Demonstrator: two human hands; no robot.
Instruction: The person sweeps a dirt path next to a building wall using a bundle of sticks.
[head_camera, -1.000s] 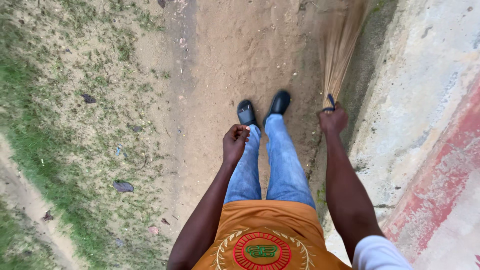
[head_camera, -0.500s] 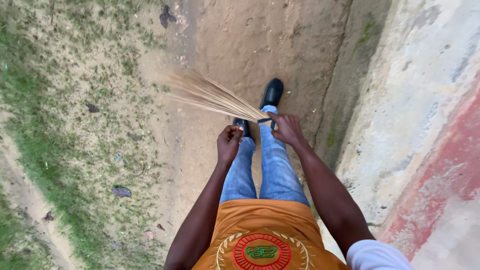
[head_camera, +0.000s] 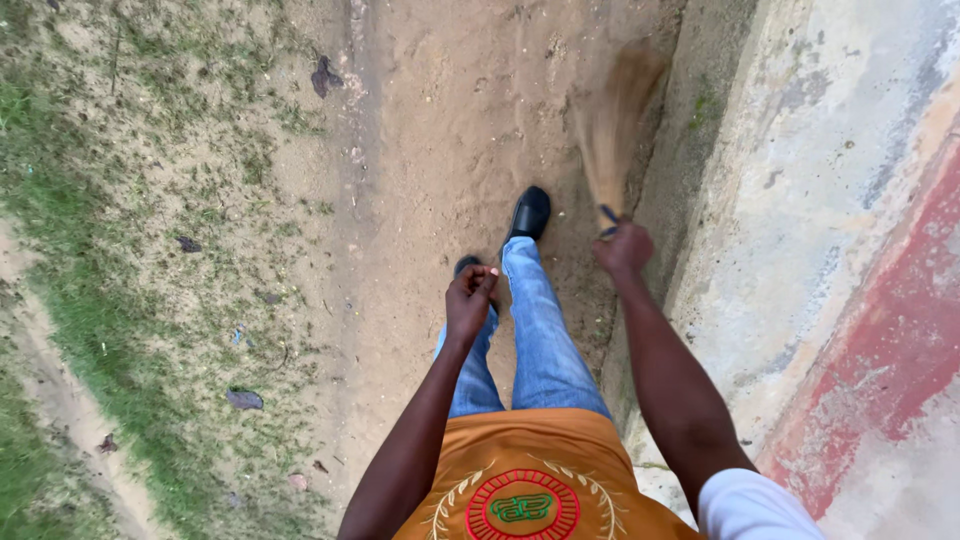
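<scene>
Straw hand broom (head_camera: 612, 120), tan, blurred, now swung from ten to one o'clock, is gripped by right hand (head_camera: 622, 246); left hand (head_camera: 470, 297) curled, empty; sweeping continues along the bare dirt path (head_camera: 450, 130).

We see both arms stretched downward — left hand (head_camera: 470, 300) curled in a loose fist, right hand (head_camera: 623, 247) clenched tight.

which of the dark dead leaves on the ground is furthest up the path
The dark leaf at the sandy path's left edge, near the top. The other leaves lie lower, in the sparse grass on the left.
</scene>
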